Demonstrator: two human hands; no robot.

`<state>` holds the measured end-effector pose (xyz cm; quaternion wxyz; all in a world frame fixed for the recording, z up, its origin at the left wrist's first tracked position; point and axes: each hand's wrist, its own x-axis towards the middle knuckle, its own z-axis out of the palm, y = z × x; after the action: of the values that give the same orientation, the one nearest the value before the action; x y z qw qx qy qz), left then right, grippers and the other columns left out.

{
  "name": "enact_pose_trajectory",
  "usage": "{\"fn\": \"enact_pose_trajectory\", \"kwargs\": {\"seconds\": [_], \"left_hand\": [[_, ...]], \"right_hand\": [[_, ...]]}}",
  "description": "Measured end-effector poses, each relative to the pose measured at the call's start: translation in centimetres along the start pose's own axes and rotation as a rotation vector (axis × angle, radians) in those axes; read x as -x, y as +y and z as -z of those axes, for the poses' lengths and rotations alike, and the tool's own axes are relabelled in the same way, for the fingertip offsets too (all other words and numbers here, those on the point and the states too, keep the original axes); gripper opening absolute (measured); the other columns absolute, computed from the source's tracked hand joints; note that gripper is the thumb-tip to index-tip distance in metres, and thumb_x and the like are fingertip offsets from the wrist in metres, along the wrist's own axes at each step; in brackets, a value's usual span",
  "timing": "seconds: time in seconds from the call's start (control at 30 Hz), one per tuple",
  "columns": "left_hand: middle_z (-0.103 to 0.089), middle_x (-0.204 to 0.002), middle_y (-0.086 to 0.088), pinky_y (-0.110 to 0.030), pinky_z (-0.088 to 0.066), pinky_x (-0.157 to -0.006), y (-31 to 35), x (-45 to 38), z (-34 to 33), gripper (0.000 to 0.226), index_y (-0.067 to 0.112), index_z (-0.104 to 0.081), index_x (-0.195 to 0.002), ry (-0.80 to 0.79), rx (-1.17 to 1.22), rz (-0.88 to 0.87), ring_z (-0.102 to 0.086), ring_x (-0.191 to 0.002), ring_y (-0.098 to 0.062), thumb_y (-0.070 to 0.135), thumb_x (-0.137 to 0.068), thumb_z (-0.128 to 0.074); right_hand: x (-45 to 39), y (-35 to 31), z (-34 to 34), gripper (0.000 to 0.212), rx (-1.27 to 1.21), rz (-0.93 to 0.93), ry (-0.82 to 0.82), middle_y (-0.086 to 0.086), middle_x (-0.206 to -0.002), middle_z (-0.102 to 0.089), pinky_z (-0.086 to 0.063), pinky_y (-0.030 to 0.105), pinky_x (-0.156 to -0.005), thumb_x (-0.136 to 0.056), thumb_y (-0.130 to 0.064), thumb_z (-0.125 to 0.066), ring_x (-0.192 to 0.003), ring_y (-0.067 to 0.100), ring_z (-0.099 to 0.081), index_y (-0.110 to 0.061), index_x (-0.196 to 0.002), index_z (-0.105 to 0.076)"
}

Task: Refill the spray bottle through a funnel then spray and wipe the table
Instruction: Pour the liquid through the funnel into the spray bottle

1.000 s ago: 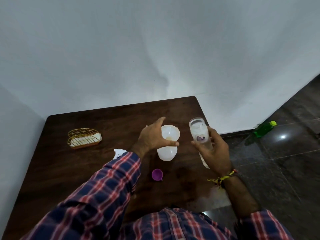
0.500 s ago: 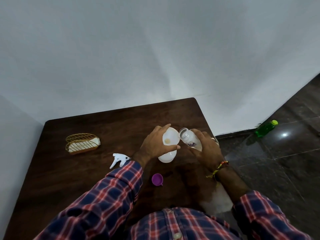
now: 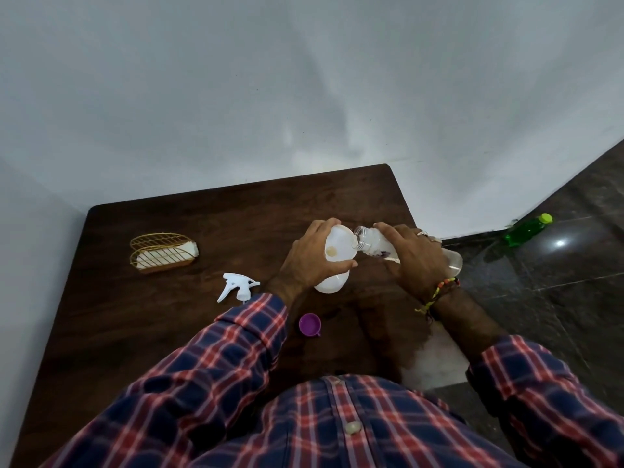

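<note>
- The left hand point(image 3: 309, 261) has its grip closed around the white funnel point(image 3: 339, 246), which sits in the spray bottle point(image 3: 331, 282) standing on the tabletop point(image 3: 162, 319).
- The right hand point(image 3: 417, 256) grips a clear bottle point(image 3: 373, 243), tipped sideways with its open mouth at the funnel's rim.
- A purple mark shows on the clear bottle; no writing is readable.
- The white spray trigger point(image 3: 238, 287) and purple cap point(image 3: 309, 325) lie near the left sleeve.

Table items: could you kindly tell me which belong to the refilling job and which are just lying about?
In use:
- funnel on the spray bottle, steadied by the left hand
- clear bottle, tipped by the right hand
- trigger sprayer head
- purple cap

Lying about:
- wire holder
- green bottle, on the floor
</note>
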<state>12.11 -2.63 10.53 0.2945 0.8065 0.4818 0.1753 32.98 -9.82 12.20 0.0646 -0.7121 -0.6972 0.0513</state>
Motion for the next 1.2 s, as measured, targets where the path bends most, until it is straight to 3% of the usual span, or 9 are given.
{"fn": "enact_pose_trajectory", "kwargs": {"seconds": [1.2], "left_hand": [[-0.046,-0.14,0.001,-0.035,-0.049,-0.095,-0.3,-0.4,-0.7,0.086,0.024,-0.041,-0.14,0.02,-0.033,0.002,-0.05,-0.12,-0.016,0.053,-0.07,-0.08]], "right_hand": [[-0.8,-0.6,1.5,0.075,0.165,0.06,-0.013,0.002,-0.121,-0.058,-0.05,0.046,-0.08,-0.074,-0.015,-0.068,-0.1,0.031,-0.062,-0.029,-0.141,-0.038]]}}
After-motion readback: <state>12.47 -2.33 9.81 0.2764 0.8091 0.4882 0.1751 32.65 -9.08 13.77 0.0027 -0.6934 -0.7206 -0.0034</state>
